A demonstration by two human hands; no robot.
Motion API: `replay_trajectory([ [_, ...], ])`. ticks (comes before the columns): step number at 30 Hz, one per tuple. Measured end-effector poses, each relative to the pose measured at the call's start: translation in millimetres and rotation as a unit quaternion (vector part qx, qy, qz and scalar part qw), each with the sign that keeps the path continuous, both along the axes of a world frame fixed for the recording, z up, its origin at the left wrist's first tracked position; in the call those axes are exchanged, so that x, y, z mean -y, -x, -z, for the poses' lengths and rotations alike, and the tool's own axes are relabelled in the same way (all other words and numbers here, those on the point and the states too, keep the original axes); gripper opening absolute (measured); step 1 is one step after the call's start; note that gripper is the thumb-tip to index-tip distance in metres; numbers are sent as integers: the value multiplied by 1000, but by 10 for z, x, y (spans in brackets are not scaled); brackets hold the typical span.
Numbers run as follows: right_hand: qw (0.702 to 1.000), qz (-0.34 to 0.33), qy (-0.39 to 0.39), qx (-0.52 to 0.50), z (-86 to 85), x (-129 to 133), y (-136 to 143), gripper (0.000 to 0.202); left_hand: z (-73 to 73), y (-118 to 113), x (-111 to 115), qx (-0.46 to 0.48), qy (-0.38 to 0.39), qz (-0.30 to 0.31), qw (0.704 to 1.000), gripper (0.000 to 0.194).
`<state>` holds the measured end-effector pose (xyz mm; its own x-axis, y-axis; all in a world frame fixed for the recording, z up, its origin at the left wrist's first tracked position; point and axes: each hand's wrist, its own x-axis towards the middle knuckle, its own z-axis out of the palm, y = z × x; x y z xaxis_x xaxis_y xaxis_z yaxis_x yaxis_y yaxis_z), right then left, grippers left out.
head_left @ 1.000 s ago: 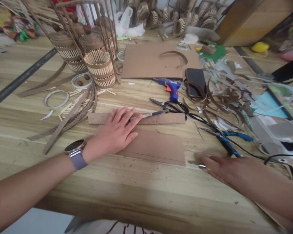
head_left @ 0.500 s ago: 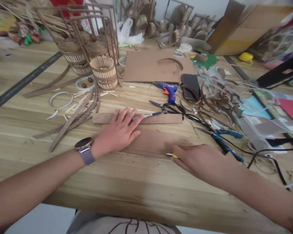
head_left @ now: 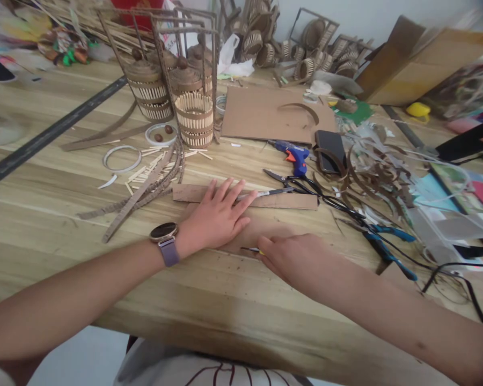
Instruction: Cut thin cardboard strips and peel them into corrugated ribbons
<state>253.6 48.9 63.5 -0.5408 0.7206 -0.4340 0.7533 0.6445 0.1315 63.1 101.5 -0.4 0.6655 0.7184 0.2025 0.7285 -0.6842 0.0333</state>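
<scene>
The cardboard piece (head_left: pixel 254 229) lies flat on the bench (head_left: pixel 185 305), directly in front of the person and partly covered by both hands. The left hand (head_left: pixel 220 219) is open, palm down with its fingers spread, pressing on the cardboard piece and reaching over the cardboard strip (head_left: pixel 285 201) along its far side. A watch (head_left: pixel 165 238) sits on the left wrist. The right hand (head_left: pixel 292 254) has its grip closed around a blade tool (head_left: pixel 260 251), of which a thin blade and a bit of yellow show at the near edge of the cardboard piece; whether the blade has gone into the cardboard cannot be told.

Beyond the cardboard piece, a pen (head_left: pixel 271 193) rests on the strip by the left fingertips, with scissors (head_left: pixel 274 175) and a blue glue gun (head_left: pixel 295 155) farther off. Pliers (head_left: pixel 380 241) lie to its right. Past its far left side stands an open slatted basket (head_left: pixel 194 120), near loose sticks (head_left: pixel 140 174) and curved brown strips (head_left: pixel 134 198).
</scene>
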Motion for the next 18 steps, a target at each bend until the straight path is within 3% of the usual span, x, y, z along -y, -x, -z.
replay_trajectory([
  [9, 1000, -1, 2, 13, -10, 7, -10, 8, 27, -2, 2, 8, -1, -3, 1000, 58],
  [18, 998, -51, -1, 29, -69, 7, 42, 29, 0, 18, -2, -7, 5, 4, 1000, 58],
])
